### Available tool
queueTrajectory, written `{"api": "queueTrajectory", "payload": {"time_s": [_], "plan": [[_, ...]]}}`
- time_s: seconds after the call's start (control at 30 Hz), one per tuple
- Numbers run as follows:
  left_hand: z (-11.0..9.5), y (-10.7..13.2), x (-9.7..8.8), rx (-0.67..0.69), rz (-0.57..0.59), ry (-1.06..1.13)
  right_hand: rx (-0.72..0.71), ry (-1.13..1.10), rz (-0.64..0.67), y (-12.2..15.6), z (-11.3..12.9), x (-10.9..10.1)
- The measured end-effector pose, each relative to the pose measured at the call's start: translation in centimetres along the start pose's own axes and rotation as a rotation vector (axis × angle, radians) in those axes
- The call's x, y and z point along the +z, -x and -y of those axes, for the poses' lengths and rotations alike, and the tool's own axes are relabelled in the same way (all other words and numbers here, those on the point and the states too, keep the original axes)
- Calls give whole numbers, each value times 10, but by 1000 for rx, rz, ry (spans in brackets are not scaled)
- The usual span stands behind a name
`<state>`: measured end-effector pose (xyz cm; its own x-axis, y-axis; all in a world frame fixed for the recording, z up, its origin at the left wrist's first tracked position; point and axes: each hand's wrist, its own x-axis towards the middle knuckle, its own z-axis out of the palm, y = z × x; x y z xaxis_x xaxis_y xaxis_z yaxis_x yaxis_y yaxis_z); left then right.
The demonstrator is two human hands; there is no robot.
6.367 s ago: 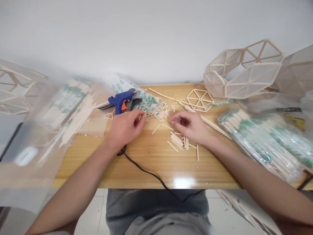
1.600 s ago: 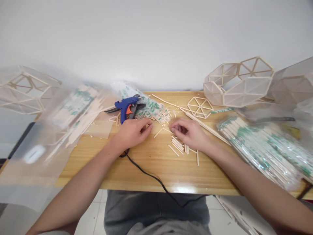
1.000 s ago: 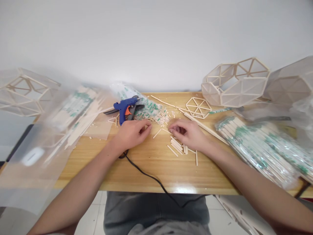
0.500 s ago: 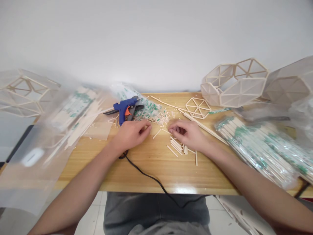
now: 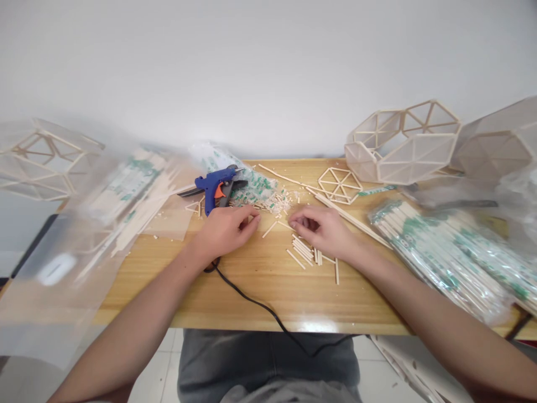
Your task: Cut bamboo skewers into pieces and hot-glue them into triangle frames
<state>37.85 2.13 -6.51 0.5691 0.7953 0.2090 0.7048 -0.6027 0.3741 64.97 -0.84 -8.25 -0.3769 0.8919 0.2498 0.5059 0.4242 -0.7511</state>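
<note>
My left hand rests on the wooden table just below the blue glue gun, its fingers curled together at a pile of small stick offcuts. My right hand lies a little to the right, fingers bent inward in a pinch over several short cut wooden sticks. What either hand pinches is too small to make out. A single loose stick lies between the two hands.
The glue gun's black cord runs off the front edge. A flat hexagon frame and a stick lantern frame stand at the back right. Bags of wrapped sticks fill the right; clear plastic bags cover the left.
Between 6.4 s and 1.6 s ago the view tilted, so everything sits lower in the picture. Over the last second both hands have stayed almost still.
</note>
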Motion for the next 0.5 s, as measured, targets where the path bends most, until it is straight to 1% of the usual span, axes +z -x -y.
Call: {"api": "queueTrajectory", "payload": {"time_s": [0.13, 0.27, 0.5], "plan": [[0, 0, 0, -3, 3, 2, -5, -3, 1, 0, 0, 0], [-1, -1, 0, 24, 13, 11, 11, -9, 8, 0, 1, 0], [-2, 0, -1, 66, 79, 36, 15, -8, 14, 0, 1, 0]]}}
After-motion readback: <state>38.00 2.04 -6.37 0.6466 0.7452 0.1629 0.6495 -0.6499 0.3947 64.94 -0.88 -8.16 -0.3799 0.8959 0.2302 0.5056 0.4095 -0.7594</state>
